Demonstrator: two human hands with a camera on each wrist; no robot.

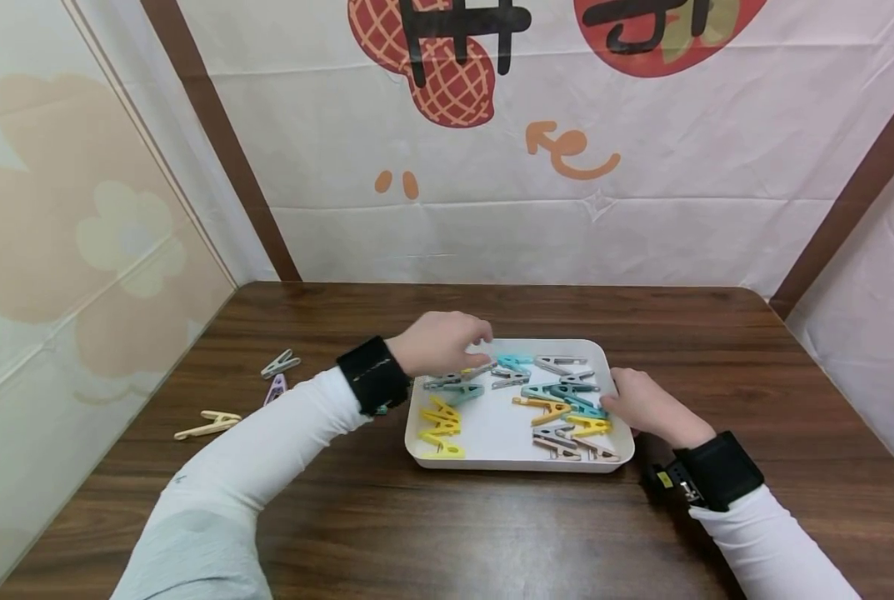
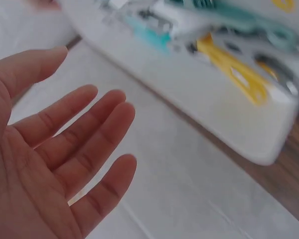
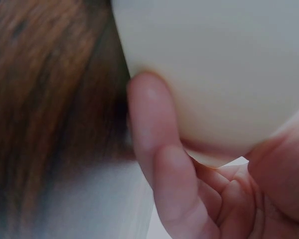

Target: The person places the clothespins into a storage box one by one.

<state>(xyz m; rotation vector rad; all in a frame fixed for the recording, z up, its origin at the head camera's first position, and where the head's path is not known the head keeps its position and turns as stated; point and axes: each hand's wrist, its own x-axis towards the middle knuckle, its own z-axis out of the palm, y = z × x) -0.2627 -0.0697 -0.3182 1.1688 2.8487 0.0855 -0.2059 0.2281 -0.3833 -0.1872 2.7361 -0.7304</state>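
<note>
A white tray point(image 1: 495, 429) holds several clothespins in yellow, teal, grey and orange. My right hand point(image 1: 652, 406) grips the tray's right edge; in the right wrist view its fingers point(image 3: 152, 107) lie curled against the underside of the tray point(image 3: 224, 64). Over the tray's back left corner hovers my left hand point(image 1: 441, 343), holding nothing. Its fingers are relaxed and apart from the tray in the left wrist view, where a yellow clothespin point(image 2: 234, 72) shows inside the tray. Among the tray's contents are a yellow clothespin point(image 1: 444, 450) at the front left and an orange clothespin point(image 1: 544, 407) nearer the right.
Left of the tray on the brown wooden table point(image 1: 491, 533) lie a grey clothespin point(image 1: 280, 364), a purple clothespin point(image 1: 276, 388) and a cream clothespin point(image 1: 208, 424). A small teal piece point(image 1: 381, 410) is mostly hidden by the left wrist. Printed cloth point(image 1: 491, 242) hangs behind the table.
</note>
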